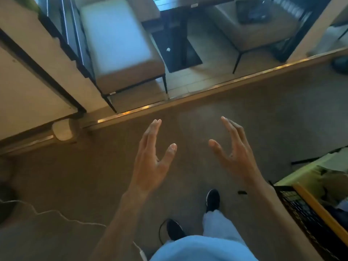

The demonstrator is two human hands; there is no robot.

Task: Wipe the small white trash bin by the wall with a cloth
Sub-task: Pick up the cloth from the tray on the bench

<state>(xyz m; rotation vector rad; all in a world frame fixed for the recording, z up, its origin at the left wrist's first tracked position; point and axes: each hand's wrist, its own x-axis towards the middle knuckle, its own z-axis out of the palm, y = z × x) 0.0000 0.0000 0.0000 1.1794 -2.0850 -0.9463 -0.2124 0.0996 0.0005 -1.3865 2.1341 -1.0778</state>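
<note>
Nearest the camera, pale blue trousers fill the bottom edge, with two dark shoes below them on the brown carpet: the left shoe nearer, the right shoe a step further on. A thin pale cable snakes over the carpet at the near left, and a dark looped cord lies just beside the left shoe. At the near right stands a black mesh crate with a yellow-edged box in it, its contents too blurred to make out.

Above the carpet, both bare forearms reach forward. The left hand and the right hand are spread wide open, palms turned toward each other, fingers straight and thumbs out, well apart and holding nothing. No cloth can be seen in either.

Further off at the left, the small white trash bin sits on the floor against the base of the cream wall, at its corner and well apart from both hands. A brass-coloured strip runs across the floor from there to the far right. Beyond it are a tan cushioned seat on dark legs at the far left, a dark table base in the middle, and another seat at the far right.
</note>
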